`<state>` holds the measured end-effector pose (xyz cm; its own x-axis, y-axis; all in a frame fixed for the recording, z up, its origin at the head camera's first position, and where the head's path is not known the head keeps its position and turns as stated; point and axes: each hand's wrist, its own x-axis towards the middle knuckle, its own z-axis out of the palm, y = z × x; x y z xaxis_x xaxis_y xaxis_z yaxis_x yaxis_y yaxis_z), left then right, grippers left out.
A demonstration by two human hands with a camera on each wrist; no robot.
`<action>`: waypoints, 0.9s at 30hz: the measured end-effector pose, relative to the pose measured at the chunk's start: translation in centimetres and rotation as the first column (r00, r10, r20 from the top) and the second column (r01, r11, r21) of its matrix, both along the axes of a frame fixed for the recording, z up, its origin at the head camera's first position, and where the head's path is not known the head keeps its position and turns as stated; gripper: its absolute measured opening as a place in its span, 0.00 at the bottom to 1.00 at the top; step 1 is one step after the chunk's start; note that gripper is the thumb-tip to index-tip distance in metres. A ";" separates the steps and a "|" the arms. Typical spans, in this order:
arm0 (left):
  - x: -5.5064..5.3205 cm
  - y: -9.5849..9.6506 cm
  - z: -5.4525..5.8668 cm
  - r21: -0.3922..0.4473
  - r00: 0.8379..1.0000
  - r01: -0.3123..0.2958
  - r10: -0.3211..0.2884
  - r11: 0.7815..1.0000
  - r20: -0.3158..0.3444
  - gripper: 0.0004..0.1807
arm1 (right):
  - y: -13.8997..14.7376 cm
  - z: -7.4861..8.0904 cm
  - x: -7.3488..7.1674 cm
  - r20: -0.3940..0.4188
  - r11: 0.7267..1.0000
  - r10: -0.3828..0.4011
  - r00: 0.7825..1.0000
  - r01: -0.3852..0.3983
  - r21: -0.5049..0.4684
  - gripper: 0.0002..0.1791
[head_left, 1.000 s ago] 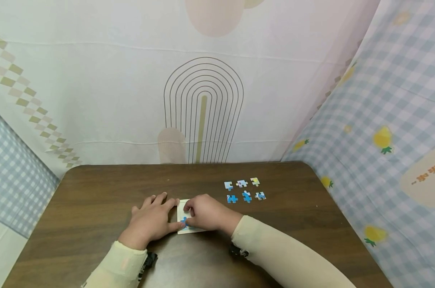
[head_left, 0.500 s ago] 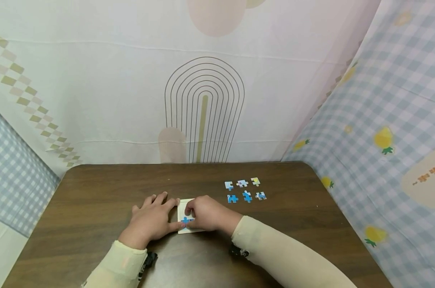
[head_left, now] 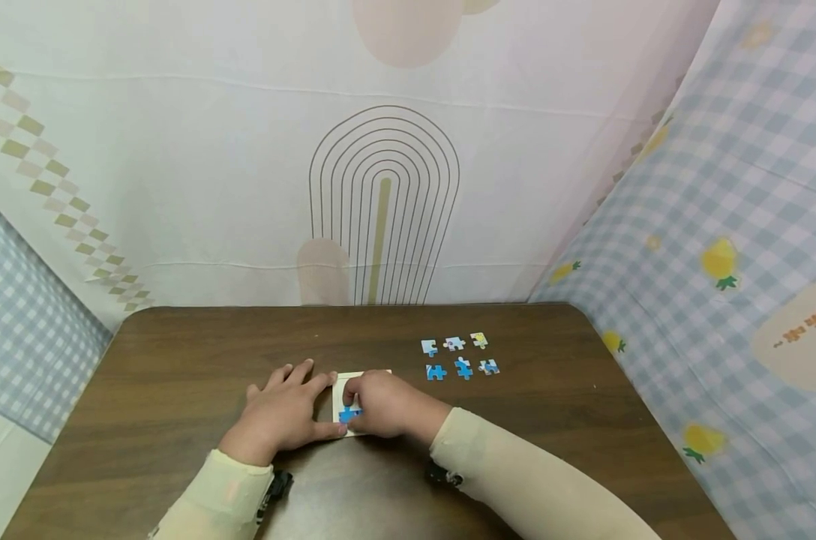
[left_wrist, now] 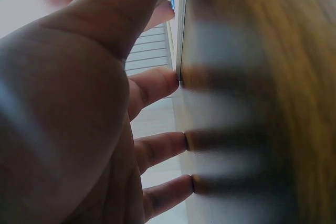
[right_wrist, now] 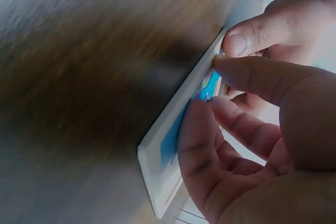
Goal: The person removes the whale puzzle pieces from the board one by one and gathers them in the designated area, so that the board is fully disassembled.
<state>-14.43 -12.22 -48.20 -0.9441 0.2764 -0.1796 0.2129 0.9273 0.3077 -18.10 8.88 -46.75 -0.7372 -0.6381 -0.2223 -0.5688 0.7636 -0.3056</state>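
Observation:
A pale puzzle tray point(head_left: 338, 390) lies on the brown table, partly covered by the right hand. In its near left corner is a blue jigsaw piece point(head_left: 347, 415). My right hand point(head_left: 389, 405) bends over the tray and pinches this piece between thumb and fingers, as the right wrist view shows with the bright blue piece point(right_wrist: 210, 86) between the fingertips. My left hand point(head_left: 281, 416) is spread flat at the tray's left side. Its thumb is at the near left corner and its index fingertip at the far left corner; the other fingertips touch the table.
Several loose jigsaw pieces lie in two rows right of the tray, among them a yellow one point(head_left: 478, 340) and a blue one point(head_left: 436, 373). A patterned cloth point(head_left: 246, 187) hangs behind the table, and a checked cloth point(head_left: 658, 300) hangs at the right.
The right hand has shifted slightly over the tray, and more of the blue piece shows between the thumbs. The tray's far right corner now shows. The left hand has hardly moved.

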 end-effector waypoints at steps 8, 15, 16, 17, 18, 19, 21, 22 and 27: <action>0.0 -0.1 0.2 0.006 1.000 0.008 -0.008 1.000 0.011 0.56 | -0.7 0.3 0.3 0.015 0.999 -0.022 1.000 0.022 0.030 0.09; 0.1 -0.2 0.3 0.013 1.000 0.002 -0.002 1.000 0.006 0.56 | -1.2 0.8 0.0 0.052 0.998 -0.055 0.997 0.053 0.036 0.15; 0.1 -0.2 0.3 0.012 1.000 0.000 0.000 1.000 0.005 0.56 | -1.2 0.9 0.0 0.060 0.998 -0.060 0.996 0.058 0.035 0.16; 0.1 -0.2 0.2 0.011 1.000 -0.001 0.001 1.000 0.005 0.56 | -1.2 0.9 0.1 0.068 0.997 -0.065 0.996 0.063 0.034 0.16; 0.1 -0.1 0.2 0.011 1.000 -0.001 0.001 1.000 0.006 0.56 | -1.2 0.8 0.1 0.075 0.997 -0.070 0.995 0.068 0.033 0.17; 0.1 -0.1 0.3 0.011 1.000 -0.001 0.001 1.000 0.008 0.56 | -1.2 0.8 0.2 0.078 0.997 -0.074 0.994 0.071 0.032 0.17; 0.1 -0.1 0.3 0.014 1.000 -0.003 0.002 1.000 0.015 0.56 | -1.0 0.7 0.5 0.082 0.997 -0.079 0.993 0.078 0.022 0.17; 0.0 0.0 0.3 0.015 1.000 -0.003 0.003 1.000 0.018 0.56 | -0.9 0.7 0.7 0.076 0.997 -0.079 0.994 0.078 0.014 0.17; 0.0 0.0 0.3 0.011 1.000 -0.004 0.004 1.000 0.023 0.56 | -0.4 0.2 1.5 0.028 0.998 -0.047 0.999 0.048 -0.045 0.16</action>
<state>-14.42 -12.21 -47.88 -0.9408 0.2747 -0.1986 0.2019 0.9247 0.3227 -16.63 8.53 -46.59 -0.7608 -0.6127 -0.2140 -0.5235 0.7743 -0.3556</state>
